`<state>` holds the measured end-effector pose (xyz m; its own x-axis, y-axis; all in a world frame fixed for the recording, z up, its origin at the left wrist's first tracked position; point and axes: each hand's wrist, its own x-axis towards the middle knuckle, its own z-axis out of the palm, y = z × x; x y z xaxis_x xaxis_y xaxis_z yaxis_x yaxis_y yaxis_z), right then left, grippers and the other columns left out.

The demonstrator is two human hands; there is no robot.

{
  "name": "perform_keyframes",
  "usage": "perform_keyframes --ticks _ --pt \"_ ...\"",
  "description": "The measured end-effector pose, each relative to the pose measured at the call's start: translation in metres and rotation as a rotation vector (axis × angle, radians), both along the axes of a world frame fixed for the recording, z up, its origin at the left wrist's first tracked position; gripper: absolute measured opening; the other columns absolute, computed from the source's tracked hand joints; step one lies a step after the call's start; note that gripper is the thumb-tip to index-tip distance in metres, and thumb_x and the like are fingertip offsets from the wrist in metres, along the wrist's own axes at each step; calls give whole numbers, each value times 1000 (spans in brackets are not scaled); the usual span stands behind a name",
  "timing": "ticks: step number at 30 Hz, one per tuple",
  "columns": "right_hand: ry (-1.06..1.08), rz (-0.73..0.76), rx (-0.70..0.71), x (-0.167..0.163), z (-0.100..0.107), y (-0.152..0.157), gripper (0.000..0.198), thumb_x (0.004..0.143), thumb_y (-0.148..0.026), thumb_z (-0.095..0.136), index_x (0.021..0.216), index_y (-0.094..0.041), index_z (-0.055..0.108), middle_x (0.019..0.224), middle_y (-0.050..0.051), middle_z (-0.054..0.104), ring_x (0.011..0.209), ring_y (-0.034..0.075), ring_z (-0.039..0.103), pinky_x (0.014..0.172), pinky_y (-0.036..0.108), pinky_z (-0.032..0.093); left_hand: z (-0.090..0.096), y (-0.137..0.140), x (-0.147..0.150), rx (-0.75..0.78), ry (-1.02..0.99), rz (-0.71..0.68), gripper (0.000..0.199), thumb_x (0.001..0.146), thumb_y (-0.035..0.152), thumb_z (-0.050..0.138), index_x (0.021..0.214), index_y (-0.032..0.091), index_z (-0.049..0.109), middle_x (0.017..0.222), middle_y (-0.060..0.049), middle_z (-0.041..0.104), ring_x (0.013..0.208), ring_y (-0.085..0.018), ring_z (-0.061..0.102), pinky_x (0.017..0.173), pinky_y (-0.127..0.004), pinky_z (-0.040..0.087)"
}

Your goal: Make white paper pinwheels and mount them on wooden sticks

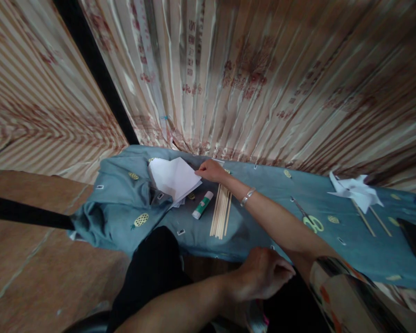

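Note:
My right hand (211,171), a silver bangle on its wrist, reaches across the bench and pinches the right corner of a stack of white paper sheets (175,178). Just below that hand lies a glue stick (203,205) with a green label. Beside the glue stick is a bundle of thin wooden sticks (222,212), partly under my right wrist. Over my lap, my left hand (263,274) is closed with its fingers curled, and nothing shows in it.
Scissors with yellow-green handles (312,223) lie right of my forearm. Farther right are white paper pinwheels (358,192) on wooden sticks and a dark phone-like object (414,239). A blue-grey cloth (263,180) covers the bench, with a curtain (208,92) behind and a black pole (97,69).

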<state>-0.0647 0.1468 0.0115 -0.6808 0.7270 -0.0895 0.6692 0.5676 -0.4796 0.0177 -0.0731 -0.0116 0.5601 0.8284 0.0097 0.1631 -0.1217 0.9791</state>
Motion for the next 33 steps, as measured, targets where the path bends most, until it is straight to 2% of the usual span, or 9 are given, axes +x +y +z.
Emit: perform_keyframes --ticks 5,9,15,21,25,27,29,31,33 --pt "-73 -63 -40 -3 -1 -2 21 72 -32 72 80 -13 78 74 4 74 66 15 62 56 23 38 4 -1 1 13 23 -19 25 82 7 53 91 15 76 92 -5 76 87 -18 71 79 -22 49" --pt "-83 -71 -28 -3 0 -4 20 76 -31 68 80 -14 78 71 2 72 65 14 61 55 22 37 5 -1 3 29 71 -60 24 84 8 54 95 12 75 96 -8 77 92 -20 71 81 -23 50" --pt "-92 -57 75 -2 8 -11 19 77 -23 61 68 -12 75 67 4 68 67 16 60 59 25 34 5 -2 6 68 114 -102 23 86 11 56 100 11 74 99 -10 76 94 -22 71 82 -24 51" --pt "-54 -125 195 9 21 -14 25 85 -22 52 77 -14 74 77 8 71 75 19 61 65 27 36 3 -1 4 45 80 -95 25 85 6 53 99 10 74 98 -9 77 91 -20 72 79 -22 50" --pt "7 -197 232 57 38 -6 29 89 -28 50 75 -16 72 72 5 69 69 17 60 63 26 38 3 4 -3 59 75 -27 22 84 7 56 94 12 75 94 -8 77 87 -19 70 78 -24 50" --pt "170 -307 189 98 38 -6 26 86 -30 55 74 -15 71 65 3 67 63 16 58 60 26 39 4 9 -8 70 79 49 17 85 11 59 90 15 75 90 -6 76 85 -18 69 78 -25 50" --pt "342 -444 136 144 31 -17 22 83 -32 58 88 -15 71 63 1 67 59 16 58 59 26 42 6 14 -13 124 95 144 14 85 14 62 90 17 75 89 -4 75 85 -17 67 80 -26 50" --pt "463 -587 88 189 18 -38 37 79 -36 63 110 -16 66 60 -1 66 55 16 57 58 28 44 8 20 -18 222 118 201 13 86 16 63 91 18 74 87 -4 74 85 -17 66 82 -28 51" --pt "519 -682 30 225 2 -68 54 78 -40 64 126 -16 57 56 -4 63 51 15 54 56 28 45 11 23 -24 403 184 210 11 85 17 64 92 17 73 87 -4 73 88 -19 64 87 -33 50"
